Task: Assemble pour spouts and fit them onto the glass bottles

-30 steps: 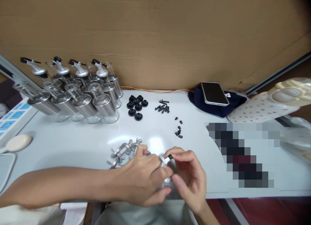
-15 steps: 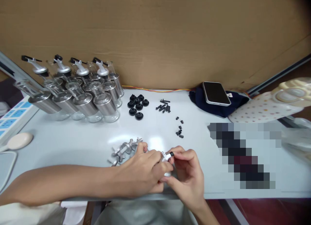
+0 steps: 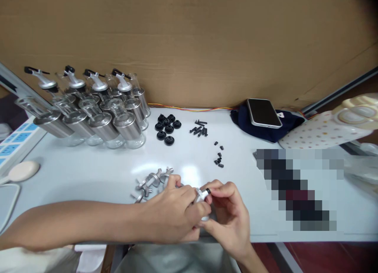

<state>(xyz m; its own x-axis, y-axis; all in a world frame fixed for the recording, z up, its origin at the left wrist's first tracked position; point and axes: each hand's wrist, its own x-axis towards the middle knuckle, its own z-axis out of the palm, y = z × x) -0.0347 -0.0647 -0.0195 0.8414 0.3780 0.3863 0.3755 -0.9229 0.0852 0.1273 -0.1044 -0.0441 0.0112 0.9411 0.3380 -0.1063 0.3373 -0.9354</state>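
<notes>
My left hand [image 3: 174, 212] is closed around a silver bottle pourer [image 3: 202, 195], whose short spout points to the right. At the spout's end sits a small black tip [image 3: 208, 191], pinched by the fingertips of my right hand [image 3: 233, 220]. The right thumb rests low by the pourer's base, partly hidden behind the left fingers. More silver pourers [image 3: 153, 179] lie in a pile just beyond my left hand. Several small black tips [image 3: 219, 161] are scattered on the table beyond my right hand.
Glass bottles with steel sleeves [image 3: 126, 125] stand at the back left, some with pourers fitted. Black stoppers [image 3: 168, 129] and thin black pieces [image 3: 199, 130] lie mid-table. A phone [image 3: 264, 113] rests on dark cloth [image 3: 248, 127]. Cardboard [image 3: 189, 48] walls the back.
Both hands have sunk slightly towards the table's front edge, the pourer with them. Less of the black tip shows past the spout.
</notes>
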